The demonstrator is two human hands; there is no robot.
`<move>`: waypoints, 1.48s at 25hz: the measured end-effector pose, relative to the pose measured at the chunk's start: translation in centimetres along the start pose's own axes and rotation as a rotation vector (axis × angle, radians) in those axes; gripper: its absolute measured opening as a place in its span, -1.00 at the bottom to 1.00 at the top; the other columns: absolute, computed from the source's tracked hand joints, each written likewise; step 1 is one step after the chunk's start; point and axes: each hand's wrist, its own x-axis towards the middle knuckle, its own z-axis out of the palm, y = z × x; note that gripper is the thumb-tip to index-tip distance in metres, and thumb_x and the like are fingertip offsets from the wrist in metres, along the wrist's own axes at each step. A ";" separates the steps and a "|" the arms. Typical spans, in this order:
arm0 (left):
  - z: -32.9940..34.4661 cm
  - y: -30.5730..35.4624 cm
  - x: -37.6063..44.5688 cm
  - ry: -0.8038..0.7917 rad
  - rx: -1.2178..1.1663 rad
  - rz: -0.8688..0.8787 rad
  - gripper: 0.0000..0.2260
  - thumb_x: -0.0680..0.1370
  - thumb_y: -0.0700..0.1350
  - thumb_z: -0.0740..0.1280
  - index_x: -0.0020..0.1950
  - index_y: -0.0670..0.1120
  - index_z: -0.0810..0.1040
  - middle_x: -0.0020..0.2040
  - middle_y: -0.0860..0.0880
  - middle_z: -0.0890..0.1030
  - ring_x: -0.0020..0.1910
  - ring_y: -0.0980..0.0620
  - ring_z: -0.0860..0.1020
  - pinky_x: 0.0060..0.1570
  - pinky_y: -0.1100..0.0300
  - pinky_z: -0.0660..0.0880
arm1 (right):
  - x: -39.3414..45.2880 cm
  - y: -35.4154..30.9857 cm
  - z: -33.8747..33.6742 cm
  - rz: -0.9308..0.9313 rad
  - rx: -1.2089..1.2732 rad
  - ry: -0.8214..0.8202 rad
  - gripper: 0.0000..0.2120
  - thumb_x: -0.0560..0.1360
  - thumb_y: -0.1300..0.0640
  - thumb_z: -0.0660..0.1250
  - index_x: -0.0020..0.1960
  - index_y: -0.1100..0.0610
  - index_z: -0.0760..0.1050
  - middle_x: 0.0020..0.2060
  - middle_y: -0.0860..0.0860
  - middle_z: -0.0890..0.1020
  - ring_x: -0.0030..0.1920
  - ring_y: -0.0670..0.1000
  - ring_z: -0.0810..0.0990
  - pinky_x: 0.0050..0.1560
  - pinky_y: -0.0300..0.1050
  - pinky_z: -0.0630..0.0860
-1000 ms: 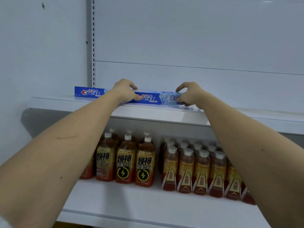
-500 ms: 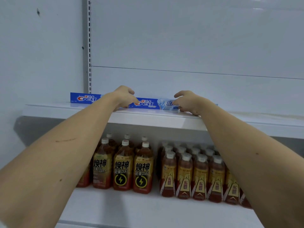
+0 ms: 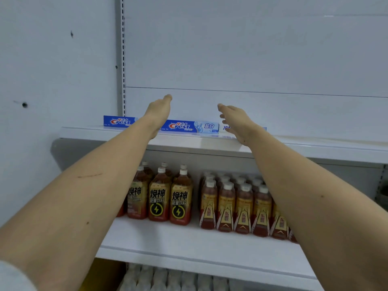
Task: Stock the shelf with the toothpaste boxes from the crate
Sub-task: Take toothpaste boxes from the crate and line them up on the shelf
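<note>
Three long, flat-sided blue cardboard toothpaste boxes lie end to end along the back of the smooth white upper shelf point(image 3: 189, 141): left box point(image 3: 118, 121), middle box point(image 3: 190, 126) with glossy red-and-white lettering, and a right box point(image 3: 225, 128) mostly hidden. Left hand point(image 3: 159, 111) and right hand point(image 3: 236, 118) hang above the row, fingers straight and spread, gripping nothing, the middle box between them. Below, plastic drink bottles point(image 3: 180, 198) with white caps stand in tight ranks.
</note>
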 end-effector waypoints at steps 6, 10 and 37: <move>0.7 -0.8 -5.7 0.108 -0.111 0.078 -0.54 0.67 0.13 -0.02 0.43 -0.07 0.40 0.14 0.01 0.49 -0.03 0.11 0.43 -0.03 0.23 0.28 | -4.5 0.9 -0.4 -0.102 0.360 0.020 -0.60 0.63 -0.07 0.15 0.37 0.11 0.45 0.27 0.05 0.52 0.29 0.04 0.48 0.29 -0.01 0.43; 2.3 -4.7 -9.9 0.129 -0.213 0.102 -0.55 0.69 0.12 -0.05 0.45 -0.02 0.41 0.34 0.03 0.48 0.23 0.18 0.45 0.12 0.33 0.22 | -8.0 4.0 0.6 -0.102 0.561 0.034 -0.70 0.63 -0.01 0.15 0.22 0.08 0.55 0.19 0.03 0.60 0.23 0.00 0.55 0.18 -0.04 0.50; 16.1 -40.5 -36.2 -0.171 -0.048 -0.823 -0.45 0.65 0.25 -0.11 0.54 0.04 0.28 0.50 -0.04 0.35 0.51 -0.10 0.23 0.47 -0.12 0.06 | -36.7 42.7 8.4 0.817 0.477 -0.112 -0.52 0.66 -0.15 0.01 0.46 0.04 0.37 0.42 -0.01 0.43 0.43 0.06 0.36 0.45 0.17 0.24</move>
